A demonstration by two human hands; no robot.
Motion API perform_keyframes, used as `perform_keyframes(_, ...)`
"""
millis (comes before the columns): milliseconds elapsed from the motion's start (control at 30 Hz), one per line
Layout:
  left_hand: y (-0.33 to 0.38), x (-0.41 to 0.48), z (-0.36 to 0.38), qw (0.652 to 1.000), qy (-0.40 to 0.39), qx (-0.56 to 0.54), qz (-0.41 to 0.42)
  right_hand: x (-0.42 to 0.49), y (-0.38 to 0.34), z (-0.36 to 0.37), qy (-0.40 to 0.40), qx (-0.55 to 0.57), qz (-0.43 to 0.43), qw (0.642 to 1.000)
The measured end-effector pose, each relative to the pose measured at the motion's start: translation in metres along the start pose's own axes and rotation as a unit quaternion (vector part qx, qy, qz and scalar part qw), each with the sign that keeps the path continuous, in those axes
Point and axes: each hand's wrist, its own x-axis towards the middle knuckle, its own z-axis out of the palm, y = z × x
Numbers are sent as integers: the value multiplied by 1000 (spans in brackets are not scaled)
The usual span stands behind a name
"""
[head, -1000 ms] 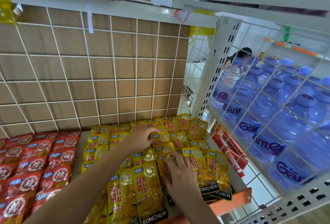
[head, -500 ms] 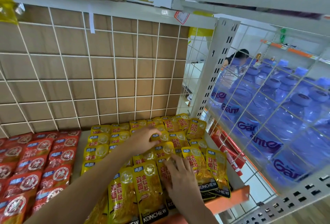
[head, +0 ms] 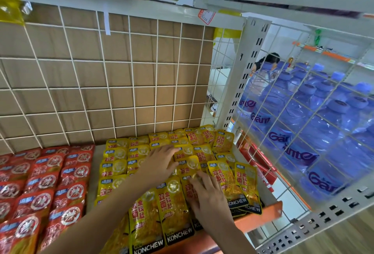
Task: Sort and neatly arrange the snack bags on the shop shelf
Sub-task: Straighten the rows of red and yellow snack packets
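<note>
Yellow KONCHEW snack bags lie in overlapping rows on the right half of the shelf. Red snack bags fill the left half. My left hand lies flat on the yellow bags in the middle of the pile, fingers spread toward the back right. My right hand presses flat on a yellow bag nearer the front, fingers spread and pointing up-left. Neither hand grips a bag.
A white wire grid over brown board backs the shelf. To the right a white slotted upright and a wire panel fence off blue water bottles. An orange front lip edges the shelf. A person stands far behind.
My left hand slid a little toward me over the yellow bags. My right hand stays pressed on the front bags. The view has shifted slightly.
</note>
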Motion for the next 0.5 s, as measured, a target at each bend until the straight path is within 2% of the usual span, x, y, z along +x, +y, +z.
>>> perform_keyframes(133, 2, -29, 4, 999, -18, 25, -41, 1, -1, -1, 20, 36, 4, 999)
perform_keyframes(267, 5, -57, 15, 997, -40, 61, -28, 5, -5, -5, 28, 64, 10, 998)
perform_keyframes(500, 6, -67, 29, 994, -32, 108, -9, 23, 6, -15, 4, 90, 17, 996)
